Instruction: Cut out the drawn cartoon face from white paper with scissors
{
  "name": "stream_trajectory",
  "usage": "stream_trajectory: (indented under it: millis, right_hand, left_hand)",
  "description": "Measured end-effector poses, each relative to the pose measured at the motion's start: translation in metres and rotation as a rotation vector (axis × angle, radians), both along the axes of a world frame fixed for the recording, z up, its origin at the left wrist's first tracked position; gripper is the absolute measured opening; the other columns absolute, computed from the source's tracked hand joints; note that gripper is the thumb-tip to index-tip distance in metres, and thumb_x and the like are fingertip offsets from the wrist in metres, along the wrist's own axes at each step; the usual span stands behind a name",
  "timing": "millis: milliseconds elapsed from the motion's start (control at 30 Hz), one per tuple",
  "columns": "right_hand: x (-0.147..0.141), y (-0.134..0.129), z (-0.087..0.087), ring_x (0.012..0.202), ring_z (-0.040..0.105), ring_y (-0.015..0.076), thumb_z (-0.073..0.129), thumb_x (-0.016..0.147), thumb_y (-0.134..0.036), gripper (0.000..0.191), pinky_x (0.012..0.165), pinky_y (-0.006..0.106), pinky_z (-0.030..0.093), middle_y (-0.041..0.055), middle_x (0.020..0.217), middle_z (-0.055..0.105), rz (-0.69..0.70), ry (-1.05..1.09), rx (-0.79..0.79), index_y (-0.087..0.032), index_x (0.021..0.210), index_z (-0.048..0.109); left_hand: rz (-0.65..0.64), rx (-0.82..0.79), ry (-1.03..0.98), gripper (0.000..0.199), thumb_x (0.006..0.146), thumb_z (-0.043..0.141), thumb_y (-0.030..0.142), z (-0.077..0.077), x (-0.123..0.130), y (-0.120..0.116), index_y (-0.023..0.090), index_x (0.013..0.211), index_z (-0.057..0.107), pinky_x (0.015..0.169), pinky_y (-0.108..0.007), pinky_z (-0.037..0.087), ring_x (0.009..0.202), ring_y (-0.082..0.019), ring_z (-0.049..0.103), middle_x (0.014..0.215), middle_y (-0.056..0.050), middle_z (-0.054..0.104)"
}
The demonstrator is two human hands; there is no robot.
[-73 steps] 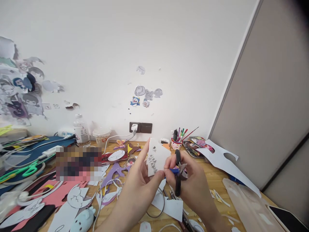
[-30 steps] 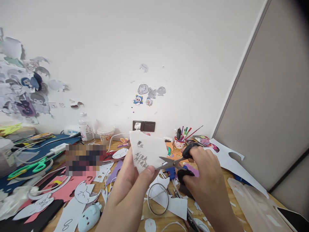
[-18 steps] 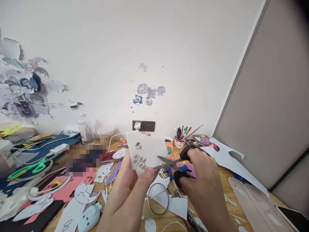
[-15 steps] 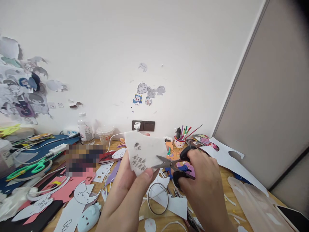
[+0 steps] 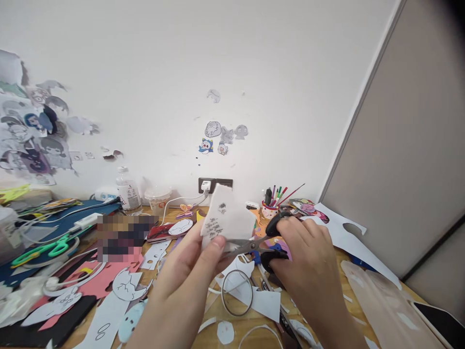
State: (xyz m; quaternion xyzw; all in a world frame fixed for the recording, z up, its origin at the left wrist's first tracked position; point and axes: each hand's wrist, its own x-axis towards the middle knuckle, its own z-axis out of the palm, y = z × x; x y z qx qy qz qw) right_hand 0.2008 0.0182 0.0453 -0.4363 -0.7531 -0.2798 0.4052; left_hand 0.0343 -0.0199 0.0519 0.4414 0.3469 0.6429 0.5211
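My left hand (image 5: 192,264) pinches a white piece of paper (image 5: 236,213) with dark handwritten marks, thumb on its front and fingers behind. The paper stands tilted above the table. In my right hand (image 5: 308,257) is a pair of scissors (image 5: 253,245) with black handles, thumb and fingers through the loops. Their blades point left and reach the paper's lower edge beside my left thumb; the blades look slightly parted. Below the hands lies a round clear disc with a dark rim (image 5: 237,293), among white paper scraps (image 5: 267,304).
A spotted pen cup (image 5: 270,212) stands near the wall. At the left are green-handled scissors (image 5: 58,245), a bottle (image 5: 128,191), a lidded plastic cup (image 5: 158,199) and pink paper (image 5: 98,281). A pale blue toy (image 5: 131,321) lies near my left forearm. A large white sheet (image 5: 348,242) rests at right.
The paper has turned clockwise and shifted right in my left hand. The scissors' blades have closed partway and now sit at its lower edge. The view has shifted slightly.
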Motion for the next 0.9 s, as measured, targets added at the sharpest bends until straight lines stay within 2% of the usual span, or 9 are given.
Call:
stream_trajectory:
  millis: [133,267,500,633,733,900]
  right_hand:
    - [0.0,-0.001,-0.001,0.064,0.036,0.0185,0.043,0.066,-0.006,0.018,0.061,0.03,0.025,-0.0008,0.069,0.049,-0.035,-0.008,0.026,-0.021,0.077,0.043]
    - [0.0,0.002,-0.002,0.068,0.039,0.0203,0.047,0.068,-0.009,0.019,0.062,0.031,0.028,0.0026,0.077,0.051,-0.103,-0.005,0.049,-0.019,0.083,0.045]
    - [-0.001,0.004,-0.004,0.07,0.041,0.021,0.052,0.067,-0.012,0.02,0.062,0.032,0.03,0.003,0.078,0.05,-0.1,-0.001,0.017,-0.019,0.083,0.043]
    - [-0.003,0.003,-0.004,0.07,0.041,0.0208,0.055,0.065,-0.012,0.022,0.062,0.032,0.029,0.0018,0.075,0.049,-0.122,0.023,-0.03,-0.02,0.079,0.041]
    - [-0.005,0.002,-0.003,0.07,0.041,0.0194,0.058,0.064,-0.011,0.025,0.062,0.03,0.029,-0.0002,0.074,0.047,-0.097,0.078,-0.122,-0.021,0.076,0.038]
    - [-0.006,0.0,-0.002,0.068,0.04,0.0183,0.06,0.063,-0.012,0.028,0.062,0.029,0.029,-0.0018,0.072,0.046,-0.066,0.129,-0.211,-0.021,0.074,0.036]
  left_hand:
    - [-0.04,0.044,0.092,0.033,0.084,0.055,0.034,0.0,-0.003,0.007,0.024,0.115,0.06,0.091,-0.025,0.048,0.107,-0.02,0.058,0.116,-0.003,0.064]
    - [-0.066,0.041,0.105,0.026,0.085,0.054,0.035,-0.003,-0.002,0.012,0.022,0.105,0.065,0.09,-0.025,0.048,0.1,-0.018,0.062,0.104,-0.003,0.069]
    - [-0.102,-0.017,-0.017,0.02,0.085,0.054,0.034,-0.004,0.001,0.015,0.022,0.094,0.067,0.09,-0.031,0.049,0.093,-0.018,0.064,0.098,-0.002,0.07]
    - [-0.082,-0.014,0.027,0.021,0.084,0.055,0.036,-0.004,0.002,0.013,0.019,0.088,0.067,0.084,-0.027,0.05,0.089,-0.017,0.065,0.094,-0.003,0.071]
    - [-0.056,-0.005,0.033,0.02,0.084,0.056,0.035,-0.008,0.002,0.013,0.019,0.087,0.067,0.083,-0.025,0.049,0.09,-0.016,0.064,0.095,-0.003,0.07]
    - [-0.048,-0.001,-0.023,0.019,0.083,0.057,0.032,-0.014,0.004,0.012,0.019,0.089,0.068,0.086,-0.028,0.049,0.093,-0.018,0.063,0.098,-0.004,0.07]
